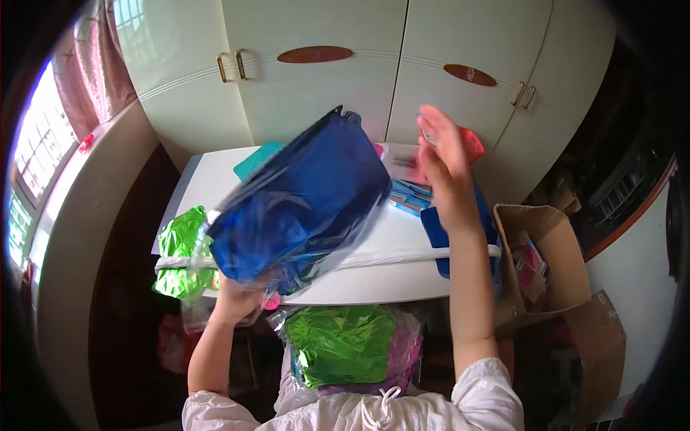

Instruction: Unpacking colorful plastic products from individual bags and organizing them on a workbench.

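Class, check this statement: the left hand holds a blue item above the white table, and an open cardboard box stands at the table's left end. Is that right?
Wrong end: the head view shows the open cardboard box at the right end of the white table. The left hand does hold the blue item above the table.

The bag point(309, 194) is dark blue, the desk point(392, 284) white. Shiny green packets point(341, 345) show at six and nine o'clock, a brown box point(564, 266) at three, a pink curtain point(90, 72) at ten, a cream cupboard point(316, 82) at twelve.
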`<control>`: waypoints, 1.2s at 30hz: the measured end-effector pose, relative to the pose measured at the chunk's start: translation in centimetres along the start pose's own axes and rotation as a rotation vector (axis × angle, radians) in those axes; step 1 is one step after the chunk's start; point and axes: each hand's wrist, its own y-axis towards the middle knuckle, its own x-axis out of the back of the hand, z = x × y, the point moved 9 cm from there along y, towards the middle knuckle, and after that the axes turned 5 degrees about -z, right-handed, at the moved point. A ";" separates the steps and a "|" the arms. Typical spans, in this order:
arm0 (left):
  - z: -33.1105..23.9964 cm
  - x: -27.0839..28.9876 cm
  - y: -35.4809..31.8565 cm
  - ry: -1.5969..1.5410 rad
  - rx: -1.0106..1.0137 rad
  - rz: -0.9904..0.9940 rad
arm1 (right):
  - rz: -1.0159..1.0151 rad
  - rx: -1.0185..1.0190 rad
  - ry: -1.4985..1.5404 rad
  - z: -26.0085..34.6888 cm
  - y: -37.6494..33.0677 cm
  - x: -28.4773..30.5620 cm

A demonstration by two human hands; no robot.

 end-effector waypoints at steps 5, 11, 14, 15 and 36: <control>-1.1 0.0 0.1 -0.147 0.020 0.171 | 0.458 -0.384 0.498 -5.0 0.4 -5.9; 1.2 -0.5 -1.6 -0.622 0.324 0.131 | 0.189 -0.451 0.158 -7.1 0.1 -5.8; 2.2 -0.3 -3.0 -0.808 0.500 0.088 | 0.043 -0.451 -0.042 -10.1 -0.1 -3.1; 2.6 0.3 -3.4 -0.842 0.542 0.044 | -0.020 -0.438 -0.098 -10.5 0.2 -2.1; 1.6 25.1 -4.5 -0.359 0.214 -0.777 | 0.308 -0.538 -0.625 -27.0 -6.2 1.8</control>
